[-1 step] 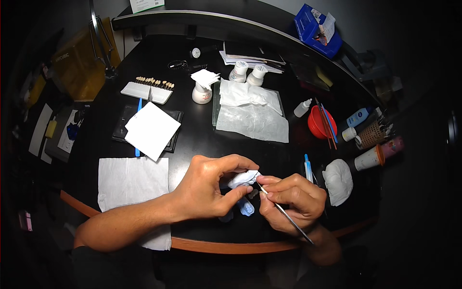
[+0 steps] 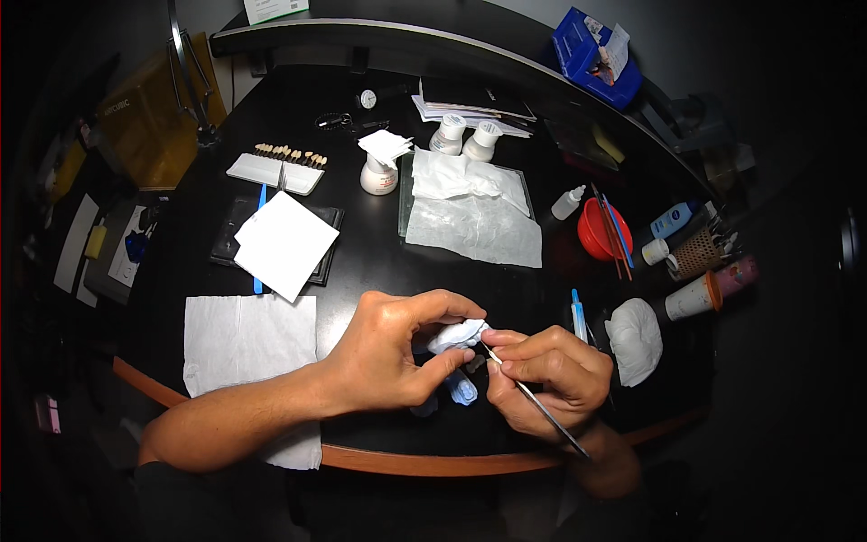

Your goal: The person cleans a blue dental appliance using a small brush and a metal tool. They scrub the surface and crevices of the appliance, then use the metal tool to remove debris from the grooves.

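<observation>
My left hand (image 2: 397,348) pinches a pale blue-white dental cast (image 2: 459,336) between thumb and fingers, just above the black table. With a pen-like grip, my right hand (image 2: 555,375) holds a slim metal dental instrument (image 2: 545,411), its tip reaching the cast's right side. The fingertips of both hands nearly meet at the cast, and its underside is hidden. On the table below lies another blue dental cast (image 2: 462,388), partly covered from view by my left hand. A small dark piece beside it is too unclear to name.
Left of my hands lie a paper towel (image 2: 248,339) and white sheets (image 2: 287,244). Farther back are a tooth shade guide (image 2: 278,170), a jar (image 2: 379,176) and papers (image 2: 474,226). To the right are a red bowl (image 2: 596,230), a blue pen (image 2: 578,316) and wadded white material (image 2: 634,341).
</observation>
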`<state>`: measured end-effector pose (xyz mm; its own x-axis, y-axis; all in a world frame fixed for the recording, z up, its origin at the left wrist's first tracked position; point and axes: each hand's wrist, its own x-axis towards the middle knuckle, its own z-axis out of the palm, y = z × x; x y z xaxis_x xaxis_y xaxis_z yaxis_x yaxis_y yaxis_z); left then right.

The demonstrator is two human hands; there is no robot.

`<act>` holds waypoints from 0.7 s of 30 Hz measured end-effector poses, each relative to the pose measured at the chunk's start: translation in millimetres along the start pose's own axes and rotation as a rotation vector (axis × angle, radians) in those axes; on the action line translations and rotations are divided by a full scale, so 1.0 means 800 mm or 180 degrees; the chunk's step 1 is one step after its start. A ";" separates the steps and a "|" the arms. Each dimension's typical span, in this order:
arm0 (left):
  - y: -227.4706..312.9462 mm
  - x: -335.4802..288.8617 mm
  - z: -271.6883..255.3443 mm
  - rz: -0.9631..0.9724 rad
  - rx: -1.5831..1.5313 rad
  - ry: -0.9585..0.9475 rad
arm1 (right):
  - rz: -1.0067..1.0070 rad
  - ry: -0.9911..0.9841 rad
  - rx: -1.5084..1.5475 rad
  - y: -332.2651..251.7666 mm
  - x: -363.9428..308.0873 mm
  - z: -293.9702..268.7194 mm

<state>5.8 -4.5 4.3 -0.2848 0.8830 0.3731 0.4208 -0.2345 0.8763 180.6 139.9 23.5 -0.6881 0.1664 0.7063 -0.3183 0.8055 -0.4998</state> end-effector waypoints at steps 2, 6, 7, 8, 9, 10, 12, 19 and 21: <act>0.000 -0.001 0.001 -0.0011 -0.0001 -0.0003 | -0.0005 -0.0028 -0.0039 -0.001 0.000 0.000; 0.001 0.000 0.000 0.0002 -0.0050 -0.0018 | 0.0003 -0.0016 0.0024 0.000 0.000 -0.001; 0.002 0.000 -0.001 -0.0011 -0.0034 -0.0030 | -0.0010 -0.0001 0.0017 0.000 -0.001 0.001; 0.001 0.000 -0.001 -0.0008 -0.0029 -0.0027 | -0.0023 0.0014 0.0009 -0.001 -0.001 0.001; 0.000 -0.001 -0.001 0.0011 -0.0036 -0.0017 | -0.0029 0.0015 0.0011 -0.001 0.000 0.001; -0.001 -0.001 0.000 0.0027 -0.0046 -0.0009 | -0.0018 -0.0038 0.0012 -0.001 -0.001 0.000; 0.001 0.000 -0.001 -0.0022 -0.0064 -0.0021 | -0.0007 -0.0092 0.0015 -0.001 -0.001 0.000; -0.006 0.000 0.004 -0.0094 -0.0554 -0.0064 | 0.0032 -0.0041 0.0077 -0.001 0.002 0.000; -0.002 0.001 0.002 -0.0228 -0.0688 -0.0177 | 0.0070 -0.0007 0.0117 0.000 0.002 0.000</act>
<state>6.2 -2.6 3.2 -0.2568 0.9202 0.2954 0.2052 -0.2468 0.9471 179.1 140.4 24.6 -0.6965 0.1826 0.6939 -0.3269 0.7801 -0.5334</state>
